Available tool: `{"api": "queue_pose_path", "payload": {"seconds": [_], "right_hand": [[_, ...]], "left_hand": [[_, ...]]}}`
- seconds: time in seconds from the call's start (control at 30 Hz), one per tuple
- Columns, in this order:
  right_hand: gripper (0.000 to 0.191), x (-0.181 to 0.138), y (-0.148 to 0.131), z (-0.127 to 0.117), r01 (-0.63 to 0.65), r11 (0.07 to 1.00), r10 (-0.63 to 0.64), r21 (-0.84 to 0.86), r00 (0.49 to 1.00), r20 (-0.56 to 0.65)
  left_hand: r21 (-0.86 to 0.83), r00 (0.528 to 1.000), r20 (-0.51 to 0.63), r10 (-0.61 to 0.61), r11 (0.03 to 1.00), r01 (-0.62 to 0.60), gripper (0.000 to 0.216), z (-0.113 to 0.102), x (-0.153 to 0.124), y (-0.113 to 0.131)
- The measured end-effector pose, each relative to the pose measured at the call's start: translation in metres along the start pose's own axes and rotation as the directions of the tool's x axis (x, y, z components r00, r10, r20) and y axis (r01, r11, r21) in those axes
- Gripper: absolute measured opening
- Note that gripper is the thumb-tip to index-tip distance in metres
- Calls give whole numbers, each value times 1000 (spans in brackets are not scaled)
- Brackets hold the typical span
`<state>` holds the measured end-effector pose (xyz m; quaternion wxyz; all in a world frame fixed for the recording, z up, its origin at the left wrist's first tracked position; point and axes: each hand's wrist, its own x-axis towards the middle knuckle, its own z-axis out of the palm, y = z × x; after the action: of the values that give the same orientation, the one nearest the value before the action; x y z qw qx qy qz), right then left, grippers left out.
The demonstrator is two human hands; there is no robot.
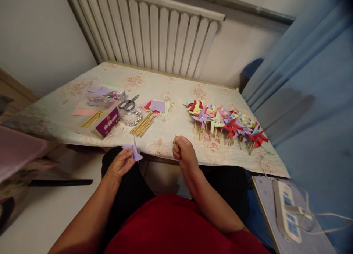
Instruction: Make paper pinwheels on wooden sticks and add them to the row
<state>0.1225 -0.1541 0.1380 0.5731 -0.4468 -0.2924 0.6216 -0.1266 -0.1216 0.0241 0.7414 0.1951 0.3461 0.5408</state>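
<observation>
My left hand (pixel 121 162) pinches a folded purple paper pinwheel (pixel 134 152) just below the table's front edge. My right hand (pixel 183 151) is closed in a fist round a thin wooden stick (pixel 175 135), whose tip pokes up above the knuckles. The two hands are apart, about a hand's width between them. On the table to the right lies a heap of finished coloured pinwheels on sticks (pixel 228 123).
The flowered tablecloth (pixel 165 88) bears scissors (pixel 128 103), a bundle of wooden sticks (pixel 142 126), a purple box (pixel 107 122), cut paper squares (pixel 157 106) and a clear tub of pins (pixel 132 117). A radiator (pixel 154 33) stands behind. A power strip (pixel 285 210) lies low right.
</observation>
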Motion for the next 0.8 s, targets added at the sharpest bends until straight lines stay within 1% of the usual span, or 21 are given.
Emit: {"api": "queue_pose_path", "payload": {"seconds": [0.1,0.27,0.47,0.7,0.8], "right_hand": [[16,1,0,-1,-28,999,28,19,1000,9],[16,3,2,-2,-13,999,12,44,1000,26],[26,5,6,-4,15,1000,-16,15,999,41],[15,5,6,-5,-5,1000,4,5,1000,7],[14,5,6,-6,-9,1000,9,8,1000,2]], "left_hand": [[1,1000,-4,0,1000,0,21,0,0,0],[-4,1000,-12,5,1000,-5,21,-3,1,-1],[-3,1000,-11,-5,1000,5,20,-3,2,-1],[-21,1000,-20,-10,1000,10,21,0,0,0],[-20,1000,-19,-14,1000,13,19,0,1,0]]}}
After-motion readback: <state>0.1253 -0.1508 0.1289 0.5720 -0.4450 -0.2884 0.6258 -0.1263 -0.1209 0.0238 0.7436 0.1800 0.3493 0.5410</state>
